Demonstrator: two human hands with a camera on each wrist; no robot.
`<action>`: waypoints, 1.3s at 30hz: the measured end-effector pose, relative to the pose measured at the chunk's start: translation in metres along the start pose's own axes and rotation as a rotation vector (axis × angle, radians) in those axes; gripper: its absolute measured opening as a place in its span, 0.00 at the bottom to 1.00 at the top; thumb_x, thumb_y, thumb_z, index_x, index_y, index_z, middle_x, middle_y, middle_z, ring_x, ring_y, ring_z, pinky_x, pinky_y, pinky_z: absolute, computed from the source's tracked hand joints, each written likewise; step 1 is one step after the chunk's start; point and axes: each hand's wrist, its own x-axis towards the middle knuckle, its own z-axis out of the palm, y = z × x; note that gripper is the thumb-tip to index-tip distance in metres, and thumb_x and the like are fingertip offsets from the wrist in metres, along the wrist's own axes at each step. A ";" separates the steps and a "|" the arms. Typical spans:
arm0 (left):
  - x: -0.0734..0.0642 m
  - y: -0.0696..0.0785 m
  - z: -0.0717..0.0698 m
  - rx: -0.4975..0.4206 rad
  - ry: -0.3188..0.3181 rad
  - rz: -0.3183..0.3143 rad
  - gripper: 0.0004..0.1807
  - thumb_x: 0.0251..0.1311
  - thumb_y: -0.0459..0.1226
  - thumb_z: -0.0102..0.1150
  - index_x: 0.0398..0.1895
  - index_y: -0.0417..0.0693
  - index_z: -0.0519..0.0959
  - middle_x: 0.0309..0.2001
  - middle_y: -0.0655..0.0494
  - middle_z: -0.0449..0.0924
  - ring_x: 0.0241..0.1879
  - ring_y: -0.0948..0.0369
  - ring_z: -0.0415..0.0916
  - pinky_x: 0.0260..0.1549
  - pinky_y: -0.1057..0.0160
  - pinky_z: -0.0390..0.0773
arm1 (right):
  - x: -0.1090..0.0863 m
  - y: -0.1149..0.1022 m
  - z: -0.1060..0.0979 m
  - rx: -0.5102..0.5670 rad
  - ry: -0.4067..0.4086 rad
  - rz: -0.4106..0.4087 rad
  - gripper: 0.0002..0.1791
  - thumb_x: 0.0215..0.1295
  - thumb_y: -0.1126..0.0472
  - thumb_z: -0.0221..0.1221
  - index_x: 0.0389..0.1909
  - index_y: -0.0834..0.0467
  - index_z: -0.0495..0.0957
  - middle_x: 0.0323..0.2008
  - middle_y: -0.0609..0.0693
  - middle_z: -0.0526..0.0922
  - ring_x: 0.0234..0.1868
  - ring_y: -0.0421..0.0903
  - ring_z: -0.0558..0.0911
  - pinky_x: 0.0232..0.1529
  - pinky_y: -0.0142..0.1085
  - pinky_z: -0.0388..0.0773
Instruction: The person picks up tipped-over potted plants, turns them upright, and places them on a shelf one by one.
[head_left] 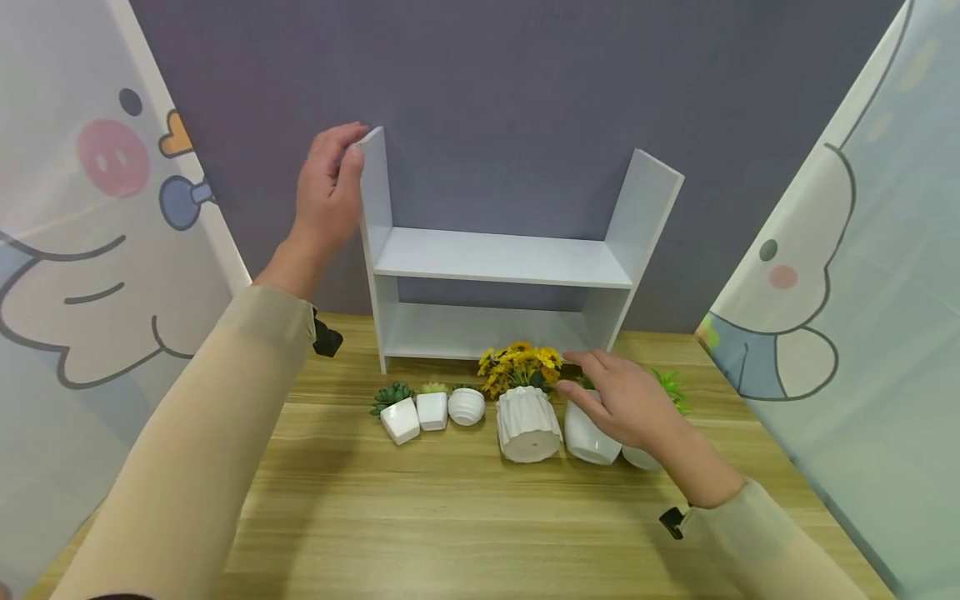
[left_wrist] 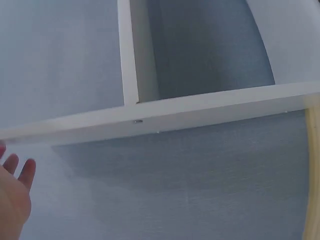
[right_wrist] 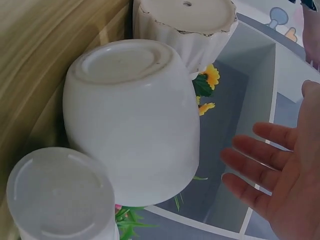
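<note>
A white two-tier shelf (head_left: 502, 257) stands at the back of the table, its upper side panels rising free. My left hand (head_left: 330, 185) is raised at the top of the left panel, fingertips right at its edge, fingers loosely extended. Over the pots at the right hovers my right hand (head_left: 626, 398), fingers spread and holding nothing. Beneath it lies a rounded white flower pot (right_wrist: 132, 125), tipped with its base toward me. To its left lies a fluted white pot (head_left: 528, 425) with yellow flowers (head_left: 521, 365). A smaller white pot (right_wrist: 60, 192) with green leaves is partly hidden by the right hand in the head view.
Left of the fluted pot lie a ribbed round pot (head_left: 467, 407) and two small square pots, one with a dark green succulent (head_left: 392, 396). All rest on the wood-grain table (head_left: 450, 525). A grey wall (head_left: 510, 100) stands behind, with cartoon-printed curtains (head_left: 97, 217) at both sides.
</note>
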 end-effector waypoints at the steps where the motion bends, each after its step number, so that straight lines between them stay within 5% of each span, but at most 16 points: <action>1: 0.003 -0.001 0.000 -0.001 -0.018 -0.025 0.27 0.84 0.45 0.42 0.74 0.44 0.78 0.79 0.51 0.73 0.80 0.60 0.66 0.77 0.66 0.66 | -0.001 0.000 -0.001 0.002 0.005 -0.001 0.27 0.84 0.46 0.58 0.72 0.57 0.77 0.67 0.56 0.86 0.62 0.60 0.88 0.60 0.59 0.85; 8: 0.012 -0.006 0.005 -0.061 -0.067 -0.144 0.26 0.88 0.49 0.38 0.71 0.49 0.81 0.82 0.63 0.71 0.82 0.69 0.62 0.80 0.68 0.60 | -0.012 0.005 -0.008 0.007 -0.009 0.050 0.27 0.86 0.45 0.55 0.74 0.58 0.76 0.67 0.58 0.85 0.63 0.63 0.87 0.62 0.61 0.84; 15: 0.015 -0.007 0.014 -0.134 0.007 -0.126 0.21 0.87 0.46 0.40 0.56 0.49 0.83 0.75 0.57 0.79 0.78 0.69 0.69 0.76 0.68 0.64 | -0.030 0.020 -0.024 0.016 -0.023 0.157 0.27 0.87 0.46 0.53 0.73 0.58 0.76 0.69 0.61 0.84 0.66 0.67 0.85 0.56 0.65 0.84; 24: 0.015 -0.014 0.019 -0.156 0.034 -0.141 0.23 0.88 0.44 0.36 0.59 0.44 0.82 0.74 0.54 0.80 0.77 0.68 0.69 0.76 0.70 0.63 | -0.073 0.046 -0.022 0.076 0.054 0.301 0.24 0.87 0.49 0.54 0.70 0.62 0.78 0.63 0.65 0.85 0.52 0.62 0.89 0.42 0.57 0.84; 29: 0.015 -0.013 0.015 -0.155 0.046 -0.162 0.21 0.88 0.45 0.37 0.56 0.51 0.83 0.74 0.57 0.80 0.76 0.69 0.69 0.75 0.70 0.63 | -0.087 0.053 -0.018 0.101 0.034 0.338 0.25 0.85 0.48 0.57 0.68 0.62 0.77 0.61 0.64 0.85 0.51 0.63 0.88 0.43 0.57 0.86; 39: 0.010 -0.009 0.011 -0.139 0.046 -0.184 0.20 0.88 0.47 0.37 0.53 0.59 0.83 0.74 0.60 0.80 0.76 0.71 0.70 0.76 0.70 0.64 | -0.109 0.067 0.003 0.067 -0.002 0.285 0.38 0.62 0.45 0.80 0.67 0.59 0.79 0.46 0.53 0.77 0.44 0.52 0.83 0.34 0.39 0.80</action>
